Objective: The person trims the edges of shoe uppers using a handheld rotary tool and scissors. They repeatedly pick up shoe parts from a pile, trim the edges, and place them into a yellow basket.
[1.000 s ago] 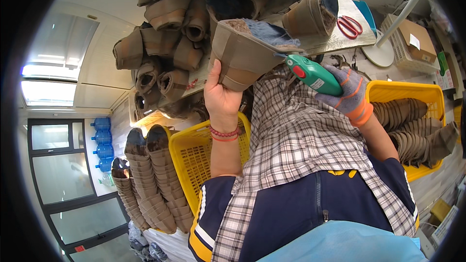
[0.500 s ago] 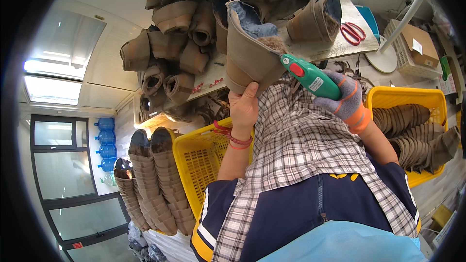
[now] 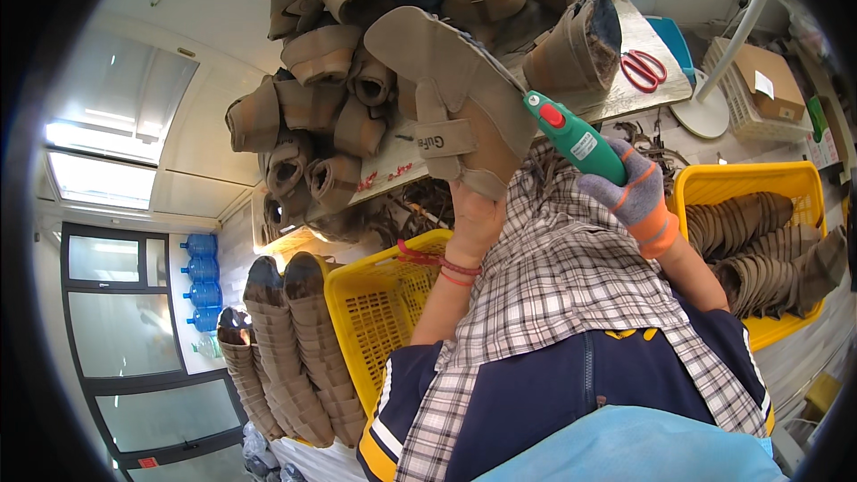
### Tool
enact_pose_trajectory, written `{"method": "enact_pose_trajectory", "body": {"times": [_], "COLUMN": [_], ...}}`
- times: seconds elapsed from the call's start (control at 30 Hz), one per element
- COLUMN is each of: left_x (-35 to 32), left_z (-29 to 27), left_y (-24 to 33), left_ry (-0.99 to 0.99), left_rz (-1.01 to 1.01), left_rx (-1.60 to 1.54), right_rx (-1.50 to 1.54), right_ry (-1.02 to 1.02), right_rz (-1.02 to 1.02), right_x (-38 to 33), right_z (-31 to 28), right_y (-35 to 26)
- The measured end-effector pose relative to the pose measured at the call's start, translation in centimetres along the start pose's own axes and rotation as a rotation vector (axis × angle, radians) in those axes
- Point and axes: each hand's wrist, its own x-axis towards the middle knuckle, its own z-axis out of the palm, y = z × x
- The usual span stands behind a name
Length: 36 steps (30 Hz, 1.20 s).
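My bare left hand (image 3: 478, 219) grips a brown boot upper (image 3: 491, 120) by its lower end. The upper stands upright with its strap side toward me, and my fingers are partly hidden behind it. In my right hand (image 3: 632, 187), in a grey and orange glove, is a green handheld electric cutter (image 3: 580, 141) with a red button. Its thin tip meets the upper's right edge; whether it touches cannot be told exactly. Beyond them, more rolled brown uppers (image 3: 321, 49) are heaped on the worktable (image 3: 585, 107). One fur-lined upper (image 3: 571, 45) stands apart at the right.
Red-handled scissors (image 3: 643, 71) lie on the table's right part. Left of me are a yellow basket (image 3: 388, 303) and tall stacks of uppers (image 3: 326, 348). A second yellow basket (image 3: 750, 174) at the right holds nested uppers. Dark trimmings (image 3: 428, 201) hang below the table's edge.
My left hand has turned the upper, so its strap side now shows instead of the furry opening. The cutter's tip is slightly lower along the picture's right side of the upper.
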Motion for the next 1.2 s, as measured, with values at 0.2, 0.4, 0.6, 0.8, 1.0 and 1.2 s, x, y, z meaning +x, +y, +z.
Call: {"method": "enact_pose_trajectory", "body": {"times": [0.2, 0.4, 0.6, 0.8, 1.0, 1.2], "left_x": [-0.5, -1.3, -1.6, -3.1, -0.1, 11.3], "left_z": [1.2, 1.8, 1.9, 1.1, -5.8, -19.5], "left_y": [0.8, 1.0, 1.1, 1.9, -4.0, -15.1], "left_ry": [-0.089, -0.126, -0.156, -0.154, 0.378, 0.681], "left_rz": [0.000, 0.008, 0.029, -0.021, -0.196, -0.283], "left_rx": [0.063, 0.007, -0.054, -0.027, 0.001, 0.290], "right_rx": [0.069, 0.096, 0.183, 0.134, 0.119, 0.141], "right_ry": [0.036, 0.012, 0.030, 0.144, 0.142, 0.159], "right_rz": [0.032, 0.089, 0.072, 0.098, 0.108, 0.185], "right_x": [0.1, 0.2, 0.4, 1.1, -0.2, -1.4], "right_z": [-0.4, -0.8, -0.7, -1.6, -3.8, -3.3], "right_y": [0.6, 0.8, 0.6, -0.1, 3.5, 3.8]}}
